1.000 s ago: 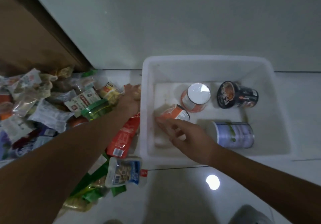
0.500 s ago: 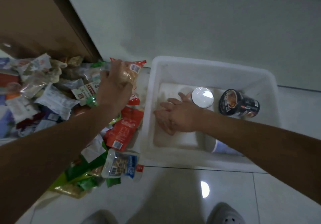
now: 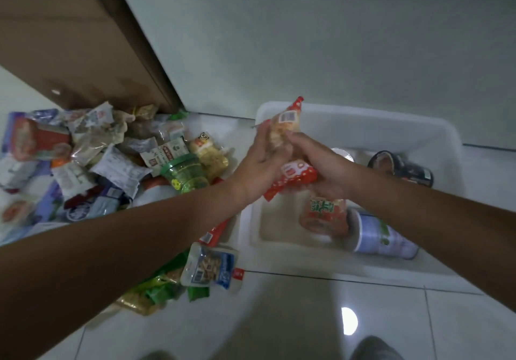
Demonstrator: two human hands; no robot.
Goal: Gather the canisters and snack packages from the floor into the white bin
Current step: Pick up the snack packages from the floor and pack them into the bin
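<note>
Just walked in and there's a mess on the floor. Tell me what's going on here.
A person is tidying snacks into the white bin. The left hand and right hand both grip a red-and-clear snack package over the bin's left edge. A black canister, a pale canister and an orange canister lie inside. A green jar and a pile of packages lie on the floor beside it.

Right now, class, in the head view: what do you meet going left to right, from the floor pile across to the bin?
Orange-red pouch → green jar → held red snack packet → black cup lying inside the white bin.
</note>
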